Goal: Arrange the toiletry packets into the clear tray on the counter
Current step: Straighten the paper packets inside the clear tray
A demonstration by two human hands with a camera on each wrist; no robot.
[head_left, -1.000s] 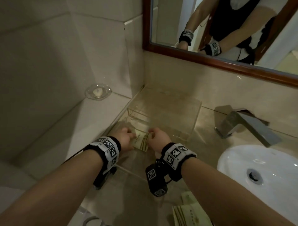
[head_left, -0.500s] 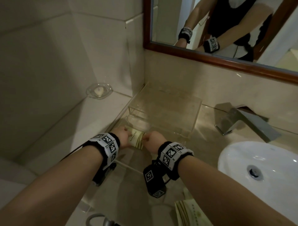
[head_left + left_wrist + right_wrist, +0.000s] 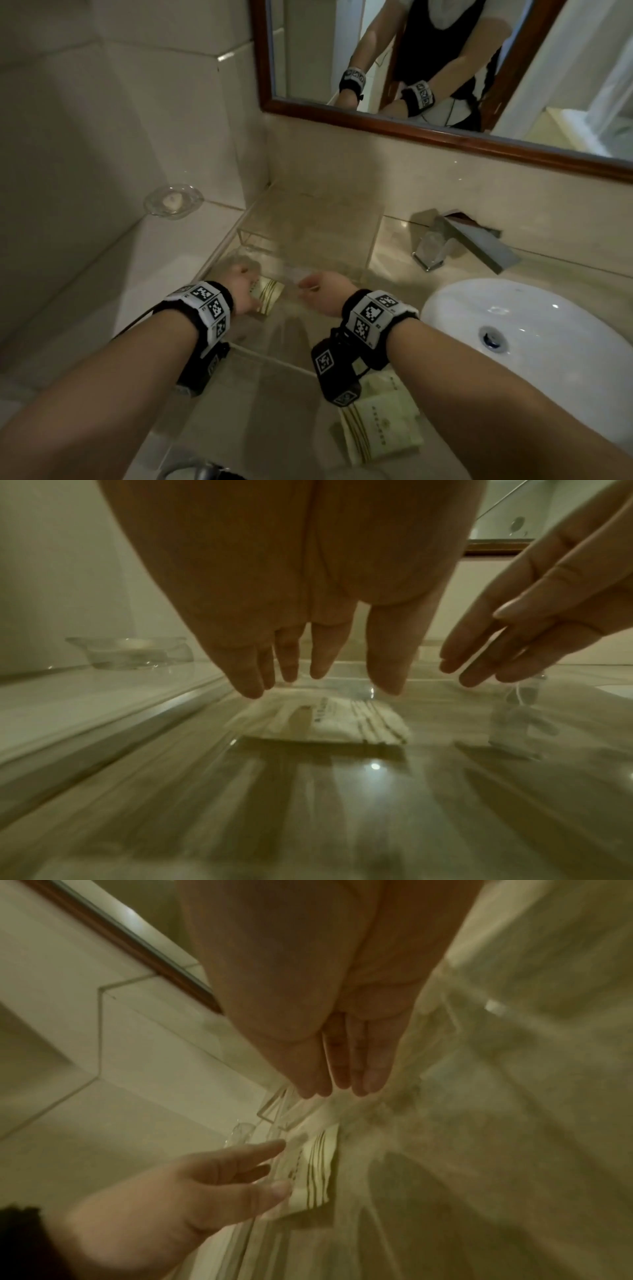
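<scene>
- My left hand (image 3: 308, 593) and right hand (image 3: 534, 620), fingers spread and empty, hover above the pale striped paper packet (image 3: 329, 723) lying flat inside the clear acrylic tray (image 3: 308, 226).
- Risk: a fingertip snags it, skewing the packet as I withdraw.

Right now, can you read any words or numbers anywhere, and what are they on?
Nothing can be read.
Packet in the tray: a line of print, too blurred.
Packets on the counter: a line of print and a round emblem, too small.
Wristbands: black-and-white square code patterns, no words.

glossy clear plastic tray (image 3: 373, 236), polished stone counter (image 3: 274, 411), matt paper packet (image 3: 269, 294), brushed metal faucet (image 3: 479, 246)
</scene>
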